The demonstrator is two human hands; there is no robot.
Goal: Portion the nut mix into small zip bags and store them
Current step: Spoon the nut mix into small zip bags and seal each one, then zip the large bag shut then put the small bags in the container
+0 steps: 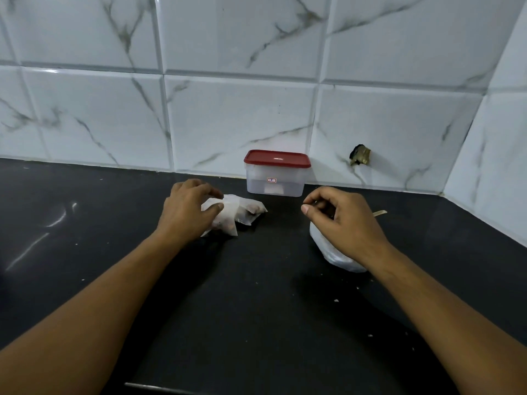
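The left hand curves half-open over the filled small zip bags, thumb and forefinger at their edge (whether they already pinch the film I cannot tell). The right hand hangs loosely curled with nothing seen in it, above a larger plastic bag. The little bags look light, soft and slippery, so the flat top edge seems the better hold; beyond and between the hands stands the red-lidded container, closed.
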